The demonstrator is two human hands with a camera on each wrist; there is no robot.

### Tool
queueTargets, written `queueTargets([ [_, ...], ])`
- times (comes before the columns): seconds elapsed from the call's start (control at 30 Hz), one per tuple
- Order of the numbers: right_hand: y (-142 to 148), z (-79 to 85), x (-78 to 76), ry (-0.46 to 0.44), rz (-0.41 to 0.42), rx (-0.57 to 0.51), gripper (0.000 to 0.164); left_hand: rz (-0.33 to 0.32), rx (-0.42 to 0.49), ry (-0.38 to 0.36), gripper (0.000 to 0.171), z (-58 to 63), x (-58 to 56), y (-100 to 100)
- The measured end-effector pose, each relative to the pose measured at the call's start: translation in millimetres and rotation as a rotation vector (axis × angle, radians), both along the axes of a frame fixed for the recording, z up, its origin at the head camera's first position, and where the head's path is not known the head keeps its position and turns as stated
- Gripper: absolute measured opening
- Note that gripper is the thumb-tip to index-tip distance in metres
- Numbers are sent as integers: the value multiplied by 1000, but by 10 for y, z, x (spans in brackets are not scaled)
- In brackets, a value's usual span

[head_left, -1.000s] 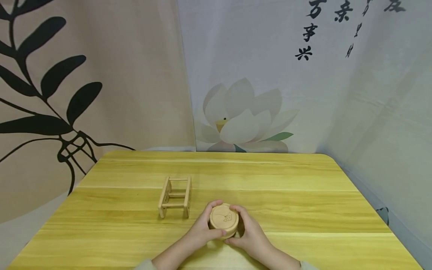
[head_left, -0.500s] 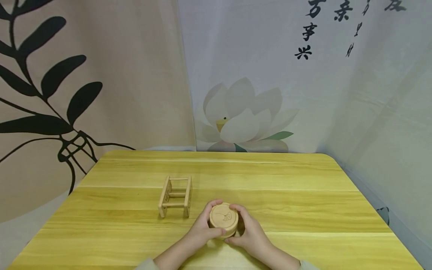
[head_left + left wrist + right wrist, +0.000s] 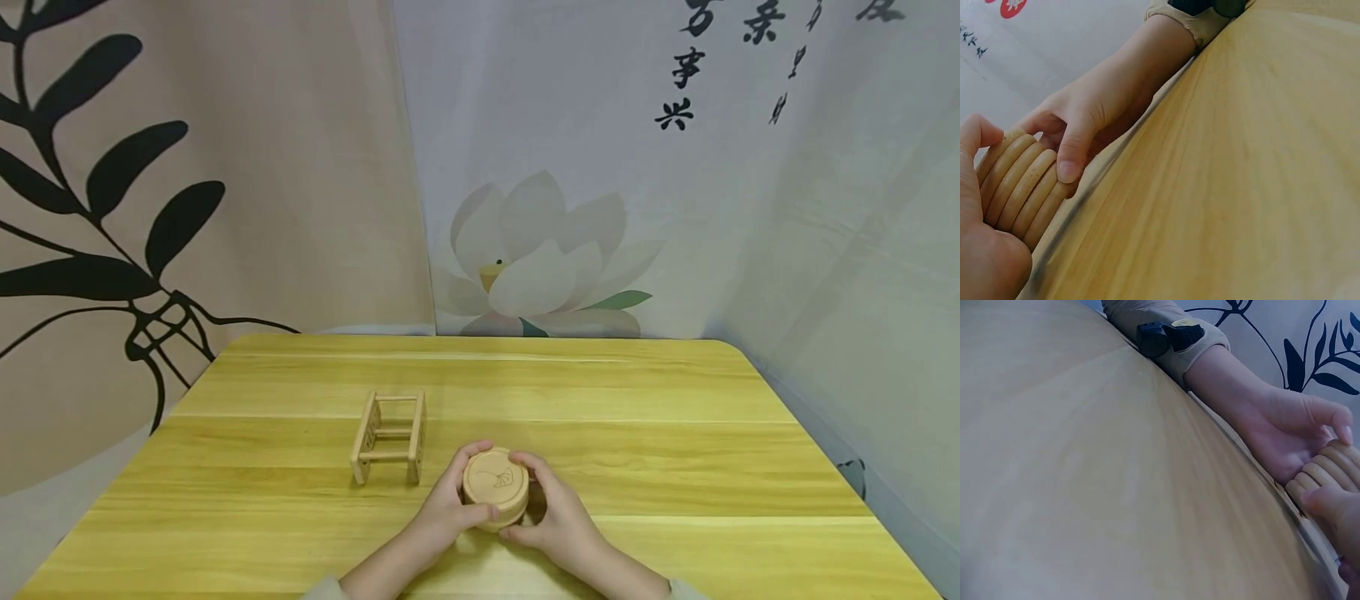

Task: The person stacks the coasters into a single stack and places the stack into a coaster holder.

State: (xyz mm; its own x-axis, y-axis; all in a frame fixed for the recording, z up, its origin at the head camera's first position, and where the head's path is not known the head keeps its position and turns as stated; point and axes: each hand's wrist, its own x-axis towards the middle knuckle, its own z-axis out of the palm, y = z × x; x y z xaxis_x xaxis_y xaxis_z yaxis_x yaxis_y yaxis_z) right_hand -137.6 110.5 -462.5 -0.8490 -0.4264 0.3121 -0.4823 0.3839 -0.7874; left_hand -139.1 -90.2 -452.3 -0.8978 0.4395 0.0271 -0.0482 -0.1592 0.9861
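Observation:
Between both hands, near the table's front middle, is a stack of round wooden coasters; the top one bears an engraved leaf. My left hand grips its left side, thumb low on the front and fingers behind. On the right side my right hand holds it, fingertips at the upper edge and thumb low at the front. Several stacked rims of the coasters show in the left wrist view, tilted. The right wrist view shows the coasters partly hidden by my right hand.
A small wooden rack with two side panels and crossbars stands left of the hands. Under everything is a wood-grain table. Behind it hang cloths with a printed plant and a lotus.
The stack has shifted very slightly away and to the left, with both hands still holding it. The rack stays in its place.

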Motion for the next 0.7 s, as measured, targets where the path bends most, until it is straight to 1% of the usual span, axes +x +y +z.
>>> queueTargets([
  [0.2,9,-1,-5,-60,29,-64,89,9,22,0,81,24,3,4],
  [0.33,14,0,-5,-69,29,-93,92,20,28,-12,80,60,13,4],
  [0.5,12,11,-12,-58,35,-153,94,21,99,-40,81,93,5,10],
  [0.63,12,16,-23,-34,36,-187,90,24,181,-74,81,72,-27,19],
  [0.7,10,17,-25,-17,34,-199,88,33,206,-87,81,67,-39,24],
])
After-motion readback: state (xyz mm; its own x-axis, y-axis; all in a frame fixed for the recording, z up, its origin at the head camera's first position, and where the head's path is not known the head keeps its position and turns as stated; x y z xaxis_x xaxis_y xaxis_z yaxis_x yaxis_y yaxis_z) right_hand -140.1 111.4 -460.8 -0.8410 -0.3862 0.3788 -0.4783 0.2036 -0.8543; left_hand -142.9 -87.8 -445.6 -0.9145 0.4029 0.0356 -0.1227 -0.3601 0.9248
